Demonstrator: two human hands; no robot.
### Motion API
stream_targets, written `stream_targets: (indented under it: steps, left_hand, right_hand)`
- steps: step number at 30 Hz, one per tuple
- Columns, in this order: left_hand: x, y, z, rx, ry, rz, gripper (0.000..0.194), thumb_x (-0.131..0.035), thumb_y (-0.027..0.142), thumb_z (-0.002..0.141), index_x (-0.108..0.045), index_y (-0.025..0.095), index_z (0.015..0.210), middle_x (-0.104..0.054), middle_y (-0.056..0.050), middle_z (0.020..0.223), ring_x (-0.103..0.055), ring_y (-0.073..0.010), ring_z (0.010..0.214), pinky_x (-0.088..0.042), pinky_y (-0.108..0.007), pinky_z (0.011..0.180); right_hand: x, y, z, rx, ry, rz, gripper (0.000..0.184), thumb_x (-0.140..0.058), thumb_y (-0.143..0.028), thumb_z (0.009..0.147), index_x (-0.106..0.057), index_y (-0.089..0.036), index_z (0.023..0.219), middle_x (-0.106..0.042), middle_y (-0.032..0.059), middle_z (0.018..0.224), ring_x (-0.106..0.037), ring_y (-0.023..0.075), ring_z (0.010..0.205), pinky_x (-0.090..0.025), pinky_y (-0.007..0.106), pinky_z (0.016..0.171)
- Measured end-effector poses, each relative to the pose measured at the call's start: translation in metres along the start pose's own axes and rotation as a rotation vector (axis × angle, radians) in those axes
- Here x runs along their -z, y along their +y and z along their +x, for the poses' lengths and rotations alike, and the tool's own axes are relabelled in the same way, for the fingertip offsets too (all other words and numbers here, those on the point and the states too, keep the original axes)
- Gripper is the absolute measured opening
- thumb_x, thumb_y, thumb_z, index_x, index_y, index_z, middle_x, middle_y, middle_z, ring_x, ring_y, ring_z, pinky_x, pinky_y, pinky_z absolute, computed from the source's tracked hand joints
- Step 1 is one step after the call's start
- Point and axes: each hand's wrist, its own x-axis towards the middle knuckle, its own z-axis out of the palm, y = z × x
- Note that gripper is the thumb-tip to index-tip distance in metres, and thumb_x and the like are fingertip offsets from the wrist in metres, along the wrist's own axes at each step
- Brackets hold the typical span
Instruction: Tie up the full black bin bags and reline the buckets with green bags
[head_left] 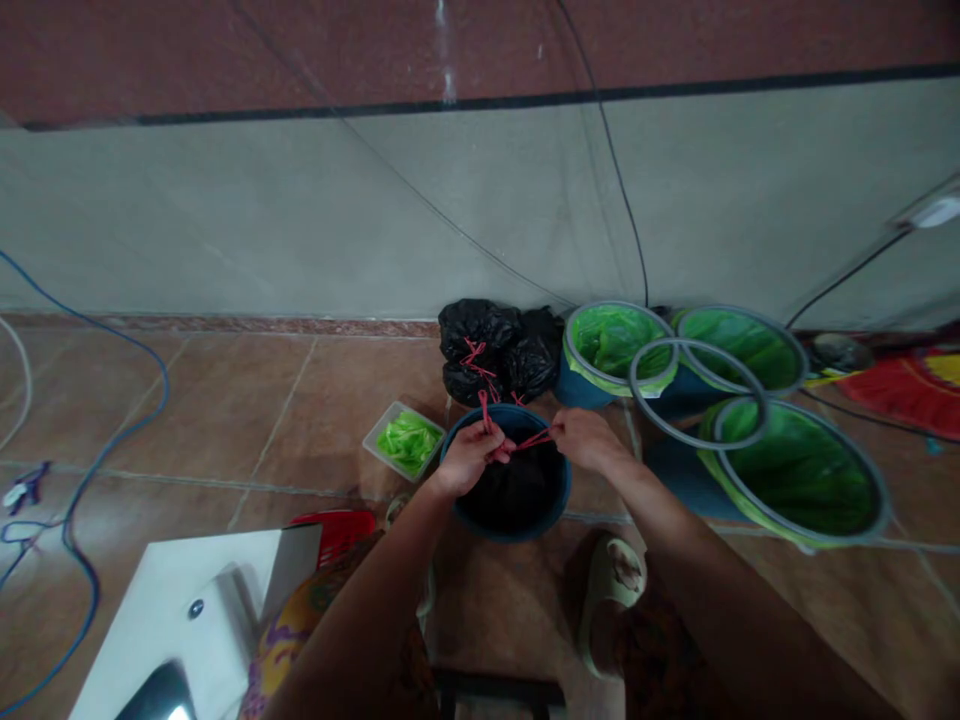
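Over a blue bin (559, 493) lined with a black bag (514, 490), both my hands pull on red drawstrings (529, 441). My left hand (471, 457) is closed round the strings at the bin's near-left rim, with one red end sticking up above it. My right hand (587, 440) pinches the other end at the right rim. The string runs taut between the two hands.
Tied black bags (495, 350) with red strings lie against the wall behind the bin. Three blue bins with green liners (799, 470) and a loose grey ring (697, 390) stand at the right. A tray of green pieces (405, 440), a red basket (337, 530), a white stool (202, 610) and blue cable (82, 480) are at the left.
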Motion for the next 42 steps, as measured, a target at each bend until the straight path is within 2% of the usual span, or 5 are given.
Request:
stream_targets:
  steps: [8,13,23,29,42]
  left_hand:
    - [0.003,-0.002,0.007,0.033,0.06,0.373,0.024,-0.067,0.035,0.08,-0.062,0.015,0.067,-0.059,0.002,0.057,-0.05,-0.0074,0.046,-0.036,-0.021,0.05]
    - [0.0,-0.002,0.005,0.009,-0.087,0.526,0.028,-0.056,0.035,0.084,-0.062,0.017,0.062,-0.051,0.004,0.047,-0.042,-0.0078,0.041,-0.028,-0.022,0.045]
    - [-0.008,0.012,-0.007,-0.032,-0.338,0.618,0.018,-0.062,0.026,0.076,-0.069,0.016,0.064,-0.058,0.001,0.052,-0.05,-0.0106,0.051,-0.036,-0.023,0.053]
    - [-0.01,0.005,-0.005,-0.055,-0.206,0.6,0.034,-0.06,0.043,0.084,-0.07,0.014,0.068,-0.051,0.003,0.049,-0.044,-0.0097,0.048,-0.031,-0.023,0.05]
    - [-0.007,0.004,0.002,0.001,0.045,0.346,0.019,-0.063,0.026,0.077,-0.067,0.015,0.063,-0.062,0.0,0.059,-0.052,-0.0086,0.048,-0.039,-0.022,0.05]
  right_hand:
    - [0.007,-0.013,-0.013,0.263,0.194,0.362,0.022,-0.05,-0.02,0.092,-0.071,-0.017,0.098,-0.075,0.0048,0.085,-0.067,0.0148,0.076,-0.045,0.024,0.073]
    - [-0.001,-0.027,-0.015,0.459,0.223,0.573,0.018,-0.053,-0.022,0.089,-0.071,-0.02,0.091,-0.073,0.0012,0.08,-0.065,0.0137,0.074,-0.045,0.023,0.071]
    - [-0.015,-0.031,-0.006,0.246,0.157,0.799,0.019,-0.054,-0.023,0.084,-0.073,-0.019,0.089,-0.07,-0.0005,0.067,-0.06,0.0117,0.051,-0.043,0.021,0.053]
    - [-0.012,-0.028,-0.006,0.266,0.114,0.532,0.025,-0.054,-0.032,0.09,-0.074,-0.018,0.086,-0.074,0.0038,0.077,-0.066,0.015,0.07,-0.043,0.023,0.063]
    - [-0.002,-0.024,-0.012,0.283,0.033,0.261,0.021,-0.061,-0.033,0.088,-0.079,-0.023,0.09,-0.077,0.0023,0.085,-0.067,0.0165,0.077,-0.039,0.025,0.065]
